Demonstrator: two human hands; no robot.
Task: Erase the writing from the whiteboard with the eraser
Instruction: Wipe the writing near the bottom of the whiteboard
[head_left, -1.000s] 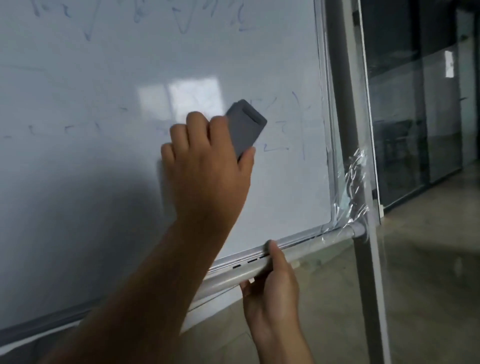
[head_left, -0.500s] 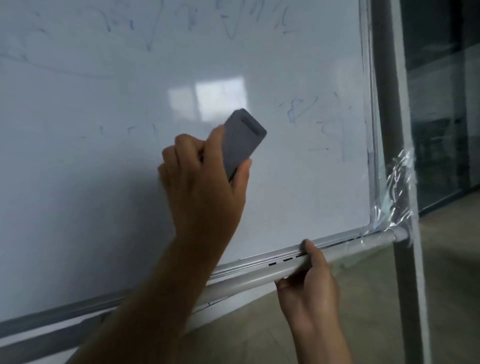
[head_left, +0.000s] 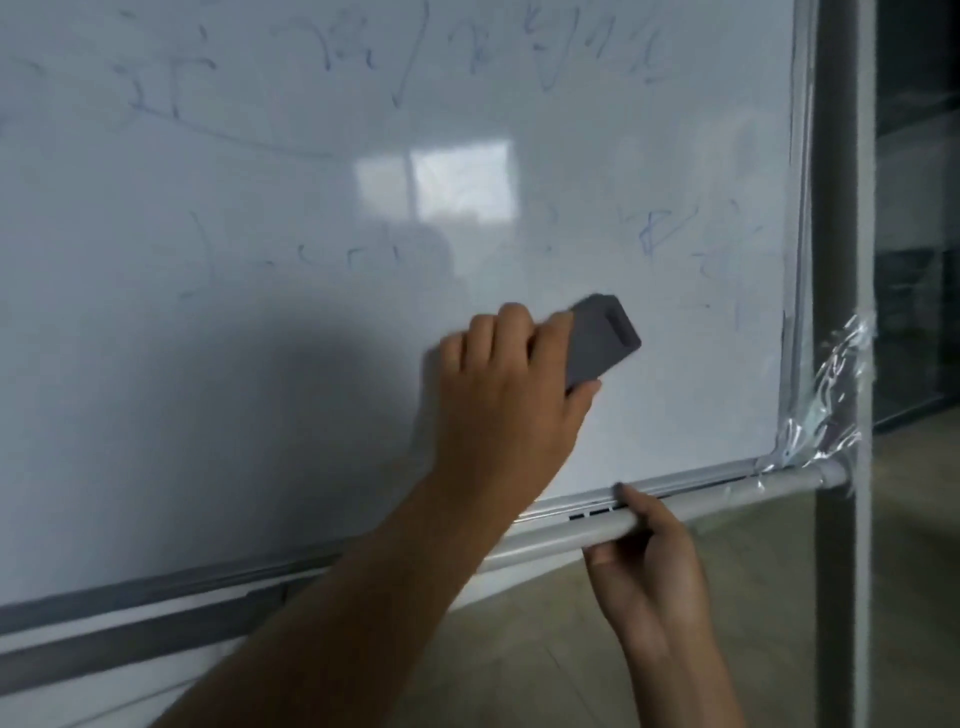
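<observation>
Glossy whiteboard (head_left: 260, 364); matt grey eraser (head_left: 597, 343); crinkled plastic wrap (head_left: 831, 395).

A grey upright post (head_left: 839, 312) stands at the right, with crinkled clear plastic wrap (head_left: 831, 400) around it. Beyond it are dark glass panels (head_left: 919, 260) and a tan floor (head_left: 909, 571).

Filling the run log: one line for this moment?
left hand: grips eraser on whiteboard | right hand: holds rail | faint blue writing remains

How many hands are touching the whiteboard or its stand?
2: the left hand grips the eraser against the whiteboard; the right hand grips the bottom rail.
</observation>
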